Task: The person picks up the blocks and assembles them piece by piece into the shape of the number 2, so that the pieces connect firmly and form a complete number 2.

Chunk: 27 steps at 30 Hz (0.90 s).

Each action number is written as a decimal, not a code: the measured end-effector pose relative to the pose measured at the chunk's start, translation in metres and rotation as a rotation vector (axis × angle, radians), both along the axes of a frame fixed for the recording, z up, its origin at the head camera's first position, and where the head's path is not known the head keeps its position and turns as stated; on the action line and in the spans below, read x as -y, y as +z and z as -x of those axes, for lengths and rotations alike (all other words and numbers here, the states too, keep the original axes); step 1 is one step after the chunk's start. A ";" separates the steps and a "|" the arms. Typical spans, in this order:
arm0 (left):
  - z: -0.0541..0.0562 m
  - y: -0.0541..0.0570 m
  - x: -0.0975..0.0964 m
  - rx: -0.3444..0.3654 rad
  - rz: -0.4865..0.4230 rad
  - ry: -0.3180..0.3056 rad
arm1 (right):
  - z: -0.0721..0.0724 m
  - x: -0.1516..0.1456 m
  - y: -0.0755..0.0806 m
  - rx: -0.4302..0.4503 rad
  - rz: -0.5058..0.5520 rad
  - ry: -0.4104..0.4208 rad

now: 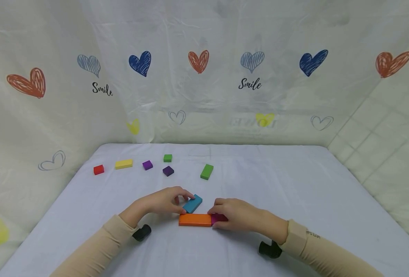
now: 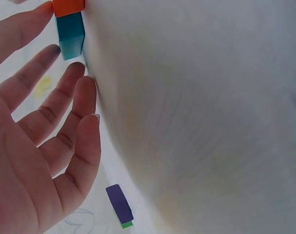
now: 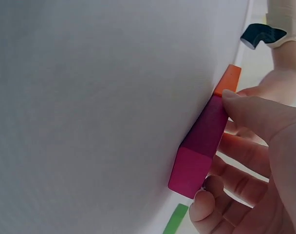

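Near the front middle of the table, an orange block lies end to end with a magenta block. My right hand grips the magenta block, thumb on the near side and fingers on the far side. In the right wrist view, the magenta block shows its end face. Behind the orange block, a blue block lies at a slant. My left hand pinches the blue block between thumb and index finger, its thumb tip close to the orange block. The other left fingers are bent and hold nothing.
Farther back are a green block, a small green block, two purple blocks, a yellow block and a red block. A white curtain with printed hearts hangs behind the table.
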<state>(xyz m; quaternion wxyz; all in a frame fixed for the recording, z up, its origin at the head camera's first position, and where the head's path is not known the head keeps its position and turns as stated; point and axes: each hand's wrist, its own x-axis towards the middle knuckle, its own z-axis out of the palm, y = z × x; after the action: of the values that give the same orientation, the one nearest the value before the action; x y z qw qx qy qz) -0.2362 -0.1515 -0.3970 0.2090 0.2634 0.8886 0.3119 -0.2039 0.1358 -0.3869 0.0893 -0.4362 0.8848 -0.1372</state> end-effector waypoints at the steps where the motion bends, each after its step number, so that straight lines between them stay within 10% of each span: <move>1: 0.000 0.000 0.000 -0.001 0.001 0.000 | 0.000 0.000 0.000 -0.002 0.001 -0.001; 27: 0.000 0.001 0.002 -0.007 0.000 -0.026 | 0.008 -0.004 0.007 -0.001 -0.030 0.014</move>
<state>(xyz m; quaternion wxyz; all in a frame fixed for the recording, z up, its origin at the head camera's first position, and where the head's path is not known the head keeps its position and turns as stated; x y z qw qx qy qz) -0.2363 -0.1531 -0.3958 0.2099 0.2760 0.8858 0.3085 -0.2116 0.1397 -0.3800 0.0963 -0.4412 0.8837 -0.1228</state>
